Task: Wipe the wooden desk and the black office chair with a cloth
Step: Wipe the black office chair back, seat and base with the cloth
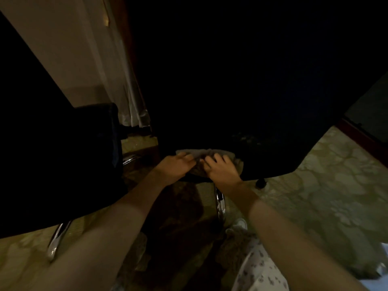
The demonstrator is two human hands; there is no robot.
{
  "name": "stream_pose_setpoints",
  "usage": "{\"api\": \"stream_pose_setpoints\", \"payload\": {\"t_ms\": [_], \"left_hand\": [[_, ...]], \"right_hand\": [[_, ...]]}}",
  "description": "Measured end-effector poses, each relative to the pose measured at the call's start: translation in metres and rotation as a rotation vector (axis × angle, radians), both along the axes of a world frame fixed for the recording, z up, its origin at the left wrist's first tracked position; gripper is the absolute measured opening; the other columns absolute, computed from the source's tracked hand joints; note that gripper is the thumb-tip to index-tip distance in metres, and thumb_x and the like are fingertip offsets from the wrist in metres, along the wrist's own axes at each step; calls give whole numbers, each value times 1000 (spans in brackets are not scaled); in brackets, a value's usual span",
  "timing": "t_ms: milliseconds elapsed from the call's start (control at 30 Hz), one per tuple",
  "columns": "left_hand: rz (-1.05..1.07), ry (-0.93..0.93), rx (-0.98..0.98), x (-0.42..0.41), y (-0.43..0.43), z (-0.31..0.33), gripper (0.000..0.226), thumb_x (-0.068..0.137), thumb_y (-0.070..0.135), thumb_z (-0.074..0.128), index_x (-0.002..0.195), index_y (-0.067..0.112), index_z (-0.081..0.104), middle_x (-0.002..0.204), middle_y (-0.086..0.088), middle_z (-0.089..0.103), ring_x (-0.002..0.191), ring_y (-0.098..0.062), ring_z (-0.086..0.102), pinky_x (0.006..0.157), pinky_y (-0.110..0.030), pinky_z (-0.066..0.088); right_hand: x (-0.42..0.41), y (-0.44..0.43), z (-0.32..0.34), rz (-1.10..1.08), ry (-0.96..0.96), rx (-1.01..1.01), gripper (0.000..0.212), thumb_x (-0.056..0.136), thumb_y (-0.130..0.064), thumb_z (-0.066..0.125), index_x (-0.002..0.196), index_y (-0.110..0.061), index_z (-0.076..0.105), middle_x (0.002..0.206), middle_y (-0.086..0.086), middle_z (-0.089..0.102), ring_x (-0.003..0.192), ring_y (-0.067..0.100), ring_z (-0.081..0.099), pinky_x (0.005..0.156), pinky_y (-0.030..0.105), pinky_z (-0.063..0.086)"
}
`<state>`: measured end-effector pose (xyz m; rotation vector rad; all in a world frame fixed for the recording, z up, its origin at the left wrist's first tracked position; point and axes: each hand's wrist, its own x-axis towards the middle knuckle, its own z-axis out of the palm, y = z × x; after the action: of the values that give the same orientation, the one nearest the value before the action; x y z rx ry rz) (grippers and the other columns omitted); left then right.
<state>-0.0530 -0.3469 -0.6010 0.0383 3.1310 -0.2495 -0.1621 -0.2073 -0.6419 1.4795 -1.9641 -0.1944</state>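
The scene is dim. A grey cloth lies bunched on the lower edge of the large black office chair that fills the upper middle of the head view. My left hand holds the cloth's left side with curled fingers. My right hand grips its right side, fingers bent over the fabric. Both hands sit close together against the chair's dark surface. The wooden desk is hard to make out in the darkness.
A second black chair with chrome legs stands at the left. A chrome leg and a caster show below the hands. Patterned carpet spreads right; a pale wall and curtain stand behind.
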Motion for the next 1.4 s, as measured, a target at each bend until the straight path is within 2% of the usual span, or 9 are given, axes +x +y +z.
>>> {"api": "stream_pose_setpoints", "payload": {"t_ms": [100, 233, 467, 567, 700, 900, 1100, 1267, 1400], "left_hand": [[43, -134, -24, -7, 8, -6, 45, 95, 13, 44, 140, 13, 37, 147, -6, 33, 135, -25, 33, 98, -36, 39], [53, -163, -17, -1, 12, 9, 47, 94, 19, 46, 140, 15, 35, 147, -5, 32, 134, -24, 33, 100, -34, 37], [-162, 288, -10, 15, -14, 44, 33, 66, 24, 62, 94, 13, 48, 88, -11, 61, 84, -23, 48, 62, -30, 50], [-171, 438, -16, 10, -5, 57, 28, 72, 28, 51, 95, 14, 43, 89, -10, 61, 85, -20, 40, 72, -28, 38], [-261, 538, -53, -17, 22, 67, 42, 67, 20, 74, 98, 11, 46, 93, -11, 63, 92, -22, 43, 82, -30, 38], [-270, 373, -173, -53, 51, 76, 58, 49, 19, 88, 100, 8, 62, 103, -10, 68, 99, -26, 61, 79, -31, 56], [-416, 563, -341, -65, 39, 56, 40, 68, 18, 74, 101, 6, 54, 100, -8, 71, 101, -25, 46, 92, -32, 34], [-388, 214, -344, -67, 47, 35, 47, 49, 28, 88, 90, 13, 72, 92, -1, 70, 87, -19, 67, 77, -26, 53], [-185, -79, -291, -75, 69, 11, 53, 87, 17, 60, 135, 12, 39, 138, -5, 43, 131, -22, 36, 100, -32, 41]], "right_hand": [[3, 7, -6, -51, -50, 39, 29, 68, -19, 45, 71, -18, 74, 92, 3, 45, 82, 21, 40, 69, 31, 30], [12, 14, 2, -42, -163, 104, 31, 43, -26, 81, 73, -22, 74, 79, -3, 64, 75, 17, 57, 61, 25, 45], [8, 16, 42, 120, -95, -246, 39, 76, -18, 41, 114, -16, 48, 106, 7, 63, 94, 26, 51, 77, 36, 31], [-5, 23, 65, 171, -57, -306, 39, 80, -13, 44, 116, -13, 59, 111, 11, 64, 102, 27, 46, 81, 40, 33], [-21, 48, 81, 119, -94, -470, 40, 80, -4, 43, 111, -11, 68, 106, 14, 68, 103, 27, 45, 83, 39, 31], [-57, 75, 63, 14, -78, -399, 43, 82, -9, 45, 124, -13, 52, 117, 16, 59, 106, 30, 44, 87, 43, 33], [-63, 69, 40, 13, -125, -435, 42, 82, -11, 48, 124, -13, 54, 111, 15, 65, 105, 30, 44, 88, 44, 34], [-61, 73, 4, -44, -305, -274, 50, 76, -13, 38, 120, -9, 60, 108, 16, 66, 101, 30, 42, 84, 44, 34], [-49, 75, -8, -151, -539, -64, 41, 74, -10, 45, 107, -5, 68, 109, 15, 62, 100, 32, 45, 72, 48, 54]]}}
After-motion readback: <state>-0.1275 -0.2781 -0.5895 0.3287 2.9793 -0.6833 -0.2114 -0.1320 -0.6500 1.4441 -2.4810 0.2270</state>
